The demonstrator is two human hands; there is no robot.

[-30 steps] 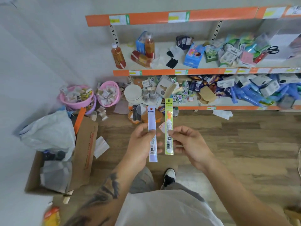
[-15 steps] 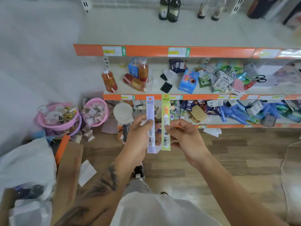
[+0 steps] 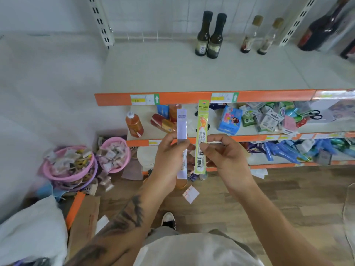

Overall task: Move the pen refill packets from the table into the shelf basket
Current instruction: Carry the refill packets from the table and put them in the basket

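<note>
My left hand (image 3: 169,160) pinches a long white and lilac refill packet (image 3: 182,127), held upright in front of the shelves. Just to its right, my right hand (image 3: 224,156) pinches a long green refill packet (image 3: 202,121) with an orange foot print, also upright. The two packets stand side by side, a small gap between them. Two pink baskets (image 3: 113,143) (image 3: 67,173) full of small packets sit on the floor at the left, beside the shelf unit.
Orange-edged shelves (image 3: 172,97) run across the view. The top shelf carries dark bottles (image 3: 209,35) and clear bottles (image 3: 259,37). Lower shelves hold an orange bottle (image 3: 134,124), boxes and several blue packets. A cardboard box (image 3: 84,219) and white bag (image 3: 32,233) lie at lower left.
The view has tilted upward, bringing the top shelf and its bottles into sight. Both hands have risen with the packets, still held side by side.
</note>
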